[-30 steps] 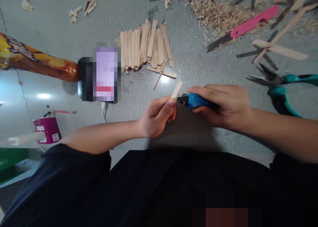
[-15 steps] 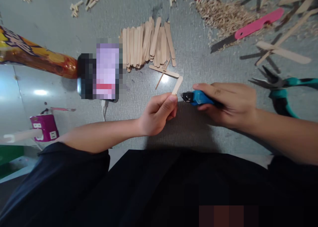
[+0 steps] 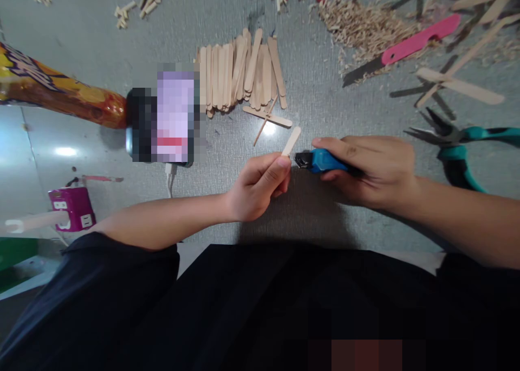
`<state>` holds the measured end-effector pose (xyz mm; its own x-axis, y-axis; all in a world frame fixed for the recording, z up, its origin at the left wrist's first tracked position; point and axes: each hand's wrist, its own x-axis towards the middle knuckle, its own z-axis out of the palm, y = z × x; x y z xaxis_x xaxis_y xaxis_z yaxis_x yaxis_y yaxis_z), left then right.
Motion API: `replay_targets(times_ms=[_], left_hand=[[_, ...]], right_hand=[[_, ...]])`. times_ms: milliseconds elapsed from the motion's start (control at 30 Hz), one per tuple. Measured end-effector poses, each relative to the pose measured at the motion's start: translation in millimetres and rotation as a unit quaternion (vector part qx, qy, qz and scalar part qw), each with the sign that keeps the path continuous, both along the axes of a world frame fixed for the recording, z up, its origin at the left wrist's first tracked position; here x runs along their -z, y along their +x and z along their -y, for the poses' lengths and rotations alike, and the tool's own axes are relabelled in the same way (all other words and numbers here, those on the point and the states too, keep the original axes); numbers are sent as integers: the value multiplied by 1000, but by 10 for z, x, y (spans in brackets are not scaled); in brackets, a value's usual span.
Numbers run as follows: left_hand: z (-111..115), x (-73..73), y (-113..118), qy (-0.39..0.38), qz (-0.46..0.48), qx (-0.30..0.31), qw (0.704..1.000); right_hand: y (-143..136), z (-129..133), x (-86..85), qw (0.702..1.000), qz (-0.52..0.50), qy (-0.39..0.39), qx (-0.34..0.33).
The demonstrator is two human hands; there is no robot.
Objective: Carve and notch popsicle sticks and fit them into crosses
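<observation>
1. Two grips were closed on things: the left grip pinched a flat wooden stick between thumb and fingers, and the right grip was wrapped around a blue tool.
2. The stick's rounded free end pointed up and away from the left grip; its other end was hidden in the fingers.
3. The tool's dark nose had drawn back slightly from the left thumb. A second earlier it had been right up against the thumb and stick; now a narrow gap showed, so the tool did not appear to be working on the wood. Whether a blade was out could not be told.
4. Just beyond the left grip, crossed sticks lay on the desk, with a row of sticks farther out.
5. Beyond the right grip lay wood shavings and a pink-handled blade; the pliers lay to its right, open.
</observation>
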<state>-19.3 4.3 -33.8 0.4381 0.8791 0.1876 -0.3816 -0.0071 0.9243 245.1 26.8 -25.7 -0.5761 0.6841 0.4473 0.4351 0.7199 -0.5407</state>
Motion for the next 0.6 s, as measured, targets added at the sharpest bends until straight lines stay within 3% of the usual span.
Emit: replay_targets(times_ms=[233, 433, 600], left_hand=[[-9, 7, -1, -10, -39, -9, 999], [-3, 15, 8, 29, -25, -28, 999], [-12, 4, 7, 40, -19, -22, 999]], right_hand=[[22, 33, 14, 1000, 23, 10, 12], [42, 47, -16, 997, 45, -56, 39], [21, 15, -32, 998, 10, -55, 20]])
